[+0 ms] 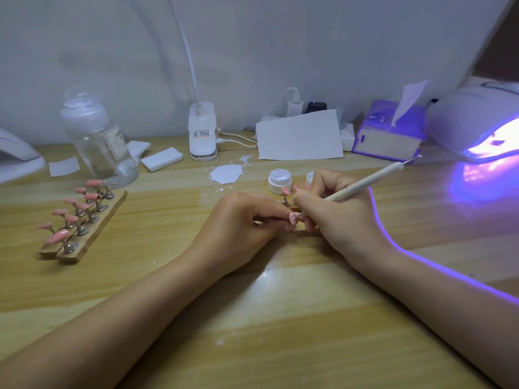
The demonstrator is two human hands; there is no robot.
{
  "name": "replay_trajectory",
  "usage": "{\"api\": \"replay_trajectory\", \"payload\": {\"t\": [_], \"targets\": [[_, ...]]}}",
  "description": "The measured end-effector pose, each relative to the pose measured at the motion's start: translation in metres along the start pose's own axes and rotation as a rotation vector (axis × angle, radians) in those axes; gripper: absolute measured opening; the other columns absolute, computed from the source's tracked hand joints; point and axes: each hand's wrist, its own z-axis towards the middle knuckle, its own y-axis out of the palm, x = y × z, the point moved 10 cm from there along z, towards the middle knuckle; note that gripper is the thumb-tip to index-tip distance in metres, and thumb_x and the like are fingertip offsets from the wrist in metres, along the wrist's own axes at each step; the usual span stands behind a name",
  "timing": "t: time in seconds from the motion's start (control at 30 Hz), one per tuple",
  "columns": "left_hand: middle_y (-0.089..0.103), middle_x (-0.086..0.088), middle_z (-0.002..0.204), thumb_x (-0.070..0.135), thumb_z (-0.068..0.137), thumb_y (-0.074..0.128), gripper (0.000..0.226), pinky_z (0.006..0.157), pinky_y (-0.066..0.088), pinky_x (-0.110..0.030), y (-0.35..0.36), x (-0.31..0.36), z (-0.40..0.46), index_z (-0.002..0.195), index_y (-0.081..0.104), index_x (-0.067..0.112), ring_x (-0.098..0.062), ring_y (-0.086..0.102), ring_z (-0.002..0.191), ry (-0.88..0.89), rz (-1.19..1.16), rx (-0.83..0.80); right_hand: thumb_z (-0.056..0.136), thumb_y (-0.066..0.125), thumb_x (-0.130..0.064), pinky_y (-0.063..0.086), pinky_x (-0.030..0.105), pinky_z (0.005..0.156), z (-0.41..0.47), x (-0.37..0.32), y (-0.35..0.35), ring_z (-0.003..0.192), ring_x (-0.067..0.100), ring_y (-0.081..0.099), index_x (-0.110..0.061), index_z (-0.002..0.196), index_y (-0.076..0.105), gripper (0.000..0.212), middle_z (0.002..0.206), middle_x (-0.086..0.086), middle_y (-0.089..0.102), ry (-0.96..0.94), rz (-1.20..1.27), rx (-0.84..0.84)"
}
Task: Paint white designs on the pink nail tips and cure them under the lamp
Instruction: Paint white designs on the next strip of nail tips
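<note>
The left hand (247, 220) pinches a pink tip (292, 217) on its stand, low over the table (252, 318). The right hand (334, 209) grips the pen (365, 182), its point touching the tip. The lamp (483, 122) glows at right.

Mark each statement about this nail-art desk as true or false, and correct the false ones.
1. The right hand holds a dotting pen. True.
2. The curing lamp at the right is switched off. False: it glows violet onto the table.
3. The left hand pinches a pink nail tip. True.
4. The wooden rack of pink tips stands inside the lamp. False: it sits on the table at the left.
5. The small white jar behind the hands has its lid on. False: it stands open.
</note>
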Motion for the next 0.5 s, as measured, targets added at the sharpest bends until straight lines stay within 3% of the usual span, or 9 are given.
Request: {"api": "replay_trajectory", "payload": {"t": [0.5], "targets": [[0.072,0.001,0.080,-0.001,0.076,0.069,0.016,0.069,0.047,-0.013,0.0007,-0.0025,0.0001,0.086,0.075,0.010,-0.002,0.064,0.075,-0.020,-0.008,-0.003,0.079,0.056,0.009,0.034,0.010,0.037,-0.0002,-0.0005,0.0000,0.030,-0.001,0.040,-0.009,0.048,0.034,0.042,0.030,-0.008,0.042,-0.001,-0.001,-0.004]]}}
